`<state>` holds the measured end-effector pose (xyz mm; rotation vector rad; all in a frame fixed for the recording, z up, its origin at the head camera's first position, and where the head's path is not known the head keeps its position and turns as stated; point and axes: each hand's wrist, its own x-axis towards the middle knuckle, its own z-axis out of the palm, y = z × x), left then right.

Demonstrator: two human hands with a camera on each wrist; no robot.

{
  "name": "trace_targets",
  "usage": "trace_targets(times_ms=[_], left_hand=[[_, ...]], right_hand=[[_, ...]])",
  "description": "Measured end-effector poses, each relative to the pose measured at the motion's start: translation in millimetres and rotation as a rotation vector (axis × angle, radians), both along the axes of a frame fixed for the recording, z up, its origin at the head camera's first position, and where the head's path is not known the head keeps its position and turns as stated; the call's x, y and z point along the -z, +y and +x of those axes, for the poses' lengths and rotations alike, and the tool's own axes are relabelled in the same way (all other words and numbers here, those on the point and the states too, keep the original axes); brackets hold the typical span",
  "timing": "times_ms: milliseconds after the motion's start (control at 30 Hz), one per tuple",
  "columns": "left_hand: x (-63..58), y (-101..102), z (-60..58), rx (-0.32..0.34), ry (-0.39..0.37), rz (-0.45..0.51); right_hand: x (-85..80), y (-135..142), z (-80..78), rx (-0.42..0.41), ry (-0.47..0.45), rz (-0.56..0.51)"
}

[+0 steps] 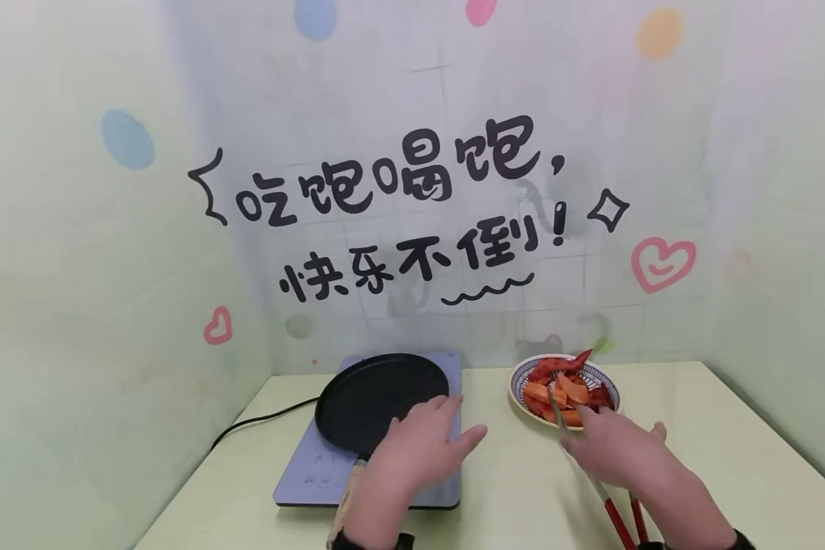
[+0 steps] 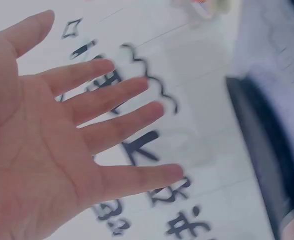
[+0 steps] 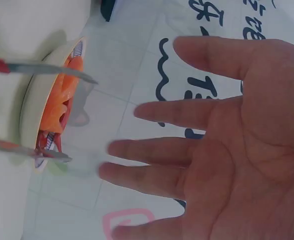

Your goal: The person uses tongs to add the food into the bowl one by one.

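With its fingers spread, my left hand hovers over the near right part of a black frying pan and holds nothing. The left wrist view shows its bare palm beside the pan's dark rim. Long metal tongs with red handles lean on a patterned plate of orange pieces and dark red ones. Over the tongs, near the plate's front, is my right hand, fingers extended. Its empty palm faces the right wrist camera, apart from both tong arms.
Under the pan lies a flat induction cooker, its black cord running left. The pan's wooden handle points toward me, partly behind my left forearm. A printed backdrop closes off the back and sides of the pale table.
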<state>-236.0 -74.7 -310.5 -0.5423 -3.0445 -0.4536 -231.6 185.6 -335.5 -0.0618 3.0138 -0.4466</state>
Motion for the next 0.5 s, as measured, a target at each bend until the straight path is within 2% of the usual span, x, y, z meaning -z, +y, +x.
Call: trace_targets(times_ms=[100, 200, 300, 400, 500], left_hand=[[-9.1, -13, 9.0, -0.03, -0.029, 0.021], [-11.6, -28, 16.9, -0.029, -0.075, 0.053], [-7.3, -43, 24.1, -0.031, -0.151, 0.074], [0.9, -61, 28.5, -0.078, -0.216, 0.073], [10.0, -79, 27.9, -0.121, -0.227, 0.052]], right_hand=[[6.2, 5, -4.6, -0.044, -0.036, -0.008], [14.3, 10, -7.5, -0.064, -0.045, -0.009], [22.9, 16, -9.4, -0.06, -0.07, 0.012], [31.6, 20, -9.7, -0.047, -0.095, 0.03], [38.2, 22, -10.7, -0.047, -0.094, 0.043]])
